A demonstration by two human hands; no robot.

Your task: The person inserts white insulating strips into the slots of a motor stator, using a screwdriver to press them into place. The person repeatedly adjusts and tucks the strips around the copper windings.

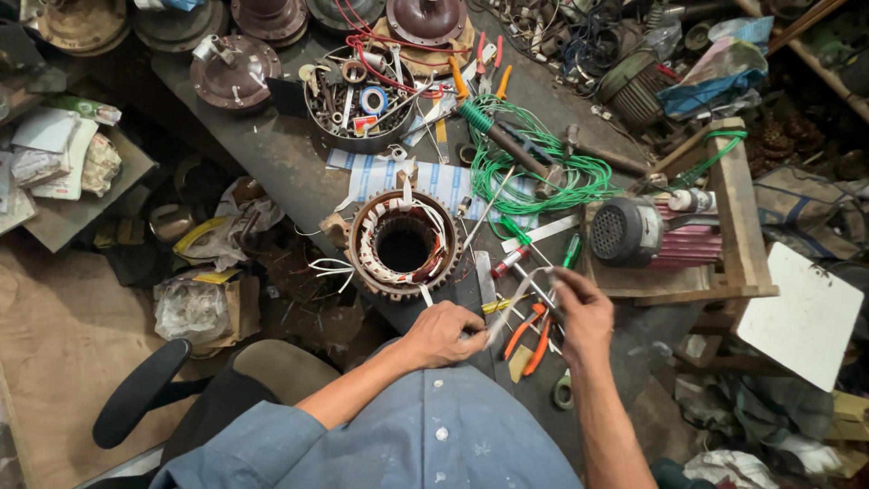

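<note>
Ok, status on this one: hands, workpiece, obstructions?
Left hand and right hand pinch a pale sleeve strip. Stator sits ahead, untouched. Orange pliers beneath.

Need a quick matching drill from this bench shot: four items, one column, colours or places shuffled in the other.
Items:
1 wire coil
2 pliers
3 stator
4 small motor

Matches:
A on the wooden stool at right
B green
C orange handles
D bench edge, ahead of the left hand

Pairs: 1-B, 2-C, 3-D, 4-A

A thin pale strip [509, 306] slants taut between both hands.
</note>
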